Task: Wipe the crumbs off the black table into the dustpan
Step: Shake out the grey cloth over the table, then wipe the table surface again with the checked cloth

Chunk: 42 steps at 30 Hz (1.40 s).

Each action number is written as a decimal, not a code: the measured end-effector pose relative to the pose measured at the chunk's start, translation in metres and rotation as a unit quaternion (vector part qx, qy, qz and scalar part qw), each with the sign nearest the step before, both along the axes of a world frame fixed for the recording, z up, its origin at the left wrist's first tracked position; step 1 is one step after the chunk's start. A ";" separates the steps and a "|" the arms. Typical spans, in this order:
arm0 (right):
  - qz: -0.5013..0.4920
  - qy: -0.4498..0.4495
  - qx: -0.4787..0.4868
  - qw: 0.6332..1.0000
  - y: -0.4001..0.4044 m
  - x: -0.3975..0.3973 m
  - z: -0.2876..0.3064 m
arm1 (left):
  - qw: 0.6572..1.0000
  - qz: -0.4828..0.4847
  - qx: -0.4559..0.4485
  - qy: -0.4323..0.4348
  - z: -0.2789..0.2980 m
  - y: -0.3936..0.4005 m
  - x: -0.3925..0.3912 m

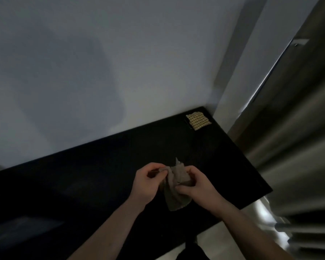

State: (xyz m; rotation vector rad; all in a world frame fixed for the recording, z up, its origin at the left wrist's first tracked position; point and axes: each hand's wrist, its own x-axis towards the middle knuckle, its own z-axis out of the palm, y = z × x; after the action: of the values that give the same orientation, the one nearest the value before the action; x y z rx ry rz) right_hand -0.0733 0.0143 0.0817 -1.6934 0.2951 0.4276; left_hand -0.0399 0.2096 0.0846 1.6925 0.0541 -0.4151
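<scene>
Both hands are bunched around a crumpled grey-brown cloth (pixel 176 186) just above the smooth black table (pixel 101 166). Left hand (pixel 148 182) pinches an edge, right hand (pixel 197 184) grips the wad. A checkered yellow woven square (pixel 198 121) lies flat in the far corner. Too dark for crumbs.
</scene>
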 end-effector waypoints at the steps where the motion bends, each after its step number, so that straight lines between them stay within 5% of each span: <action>1: 0.008 0.008 -0.014 1.000 -0.023 0.010 -0.002 | 1.000 -0.001 -0.004 0.006 -0.004 -0.021 0.008; 6: -0.004 0.065 0.042 0.997 -0.119 0.065 -0.004 | 0.986 0.024 -0.058 0.155 -0.030 -0.111 0.055; 10: -0.048 0.113 0.089 0.988 -0.169 0.102 -0.025 | 0.932 -0.042 -0.113 0.341 -0.066 -0.159 0.086; 13: -0.081 0.139 0.136 0.977 -0.197 0.124 -0.049 | 0.903 -0.060 -0.171 0.389 -0.081 -0.187 0.102; 27: -0.198 0.079 0.007 0.977 -0.282 0.249 -0.138 | 0.984 0.003 0.116 0.135 -0.104 -0.281 0.250; 33: -0.085 0.089 -0.225 0.967 -0.289 0.277 -0.152 | 0.918 -0.151 0.332 0.153 -0.131 -0.265 0.274; 39: 0.072 -0.040 -0.343 0.936 -0.244 0.360 -0.180 | 0.917 -0.127 0.366 0.090 -0.138 -0.207 0.257; 42: 0.181 -0.052 -0.419 0.888 -0.220 0.389 -0.201 | 0.918 -0.104 0.374 0.081 -0.140 -0.167 0.236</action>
State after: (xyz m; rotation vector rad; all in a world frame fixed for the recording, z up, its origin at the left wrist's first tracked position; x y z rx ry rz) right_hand 0.3159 -0.2053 -0.1194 -2.6377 0.0720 0.5174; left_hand 0.1960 0.0430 -0.0554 2.4263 0.1732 -0.7597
